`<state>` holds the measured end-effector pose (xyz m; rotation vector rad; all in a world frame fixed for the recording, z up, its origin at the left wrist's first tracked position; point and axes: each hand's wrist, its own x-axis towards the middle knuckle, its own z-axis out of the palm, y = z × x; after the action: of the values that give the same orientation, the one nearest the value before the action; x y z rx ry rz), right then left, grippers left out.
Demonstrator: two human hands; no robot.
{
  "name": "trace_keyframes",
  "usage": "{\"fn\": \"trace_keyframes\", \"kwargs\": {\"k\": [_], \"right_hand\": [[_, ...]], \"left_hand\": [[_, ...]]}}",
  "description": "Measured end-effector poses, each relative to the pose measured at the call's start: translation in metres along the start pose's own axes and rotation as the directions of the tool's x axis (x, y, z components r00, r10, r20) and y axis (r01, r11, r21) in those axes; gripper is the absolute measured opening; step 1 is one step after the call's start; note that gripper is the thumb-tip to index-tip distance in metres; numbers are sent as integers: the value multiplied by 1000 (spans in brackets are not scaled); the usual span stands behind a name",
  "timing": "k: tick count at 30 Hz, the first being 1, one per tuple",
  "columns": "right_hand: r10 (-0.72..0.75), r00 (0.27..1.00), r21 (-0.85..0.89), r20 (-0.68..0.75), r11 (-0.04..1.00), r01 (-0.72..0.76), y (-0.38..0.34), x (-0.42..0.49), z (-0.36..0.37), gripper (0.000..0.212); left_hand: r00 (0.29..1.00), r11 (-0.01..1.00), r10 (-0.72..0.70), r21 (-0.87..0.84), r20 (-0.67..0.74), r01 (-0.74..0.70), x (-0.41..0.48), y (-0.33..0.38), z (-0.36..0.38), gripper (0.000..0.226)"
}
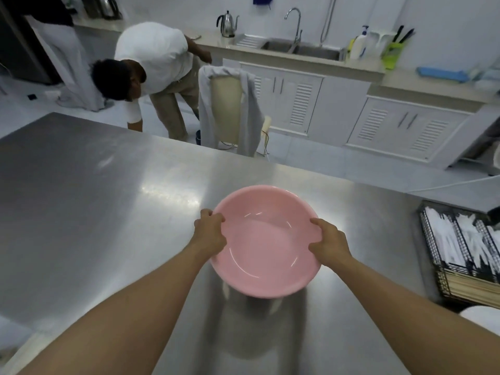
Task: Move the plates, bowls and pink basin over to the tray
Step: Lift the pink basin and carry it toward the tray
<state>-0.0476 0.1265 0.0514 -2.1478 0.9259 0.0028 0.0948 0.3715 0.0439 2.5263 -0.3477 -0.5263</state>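
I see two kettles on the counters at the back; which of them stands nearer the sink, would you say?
The small gooseneck kettle, just left of the sink and its drainboard. The other kettle sits far off in the top left corner.

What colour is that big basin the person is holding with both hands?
Plain pink basin, no pattern, seen clearly in the head view.

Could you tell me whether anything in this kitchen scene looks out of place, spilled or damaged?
Nothing looks spilled or damaged. The pink basin is empty, held by its rim in the left hand and right hand. The one untidy thing is a grey garment draped over a chair.
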Motion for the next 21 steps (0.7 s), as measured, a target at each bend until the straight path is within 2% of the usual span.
{"fn": "trace_keyframes", "kwargs": {"k": [21], "right_hand": [[101, 977, -97, -190, 988, -121, 175, 25, -146, 70]], "left_hand": [[959, 957, 235, 134, 159, -256, 16, 194, 150, 61]]}}
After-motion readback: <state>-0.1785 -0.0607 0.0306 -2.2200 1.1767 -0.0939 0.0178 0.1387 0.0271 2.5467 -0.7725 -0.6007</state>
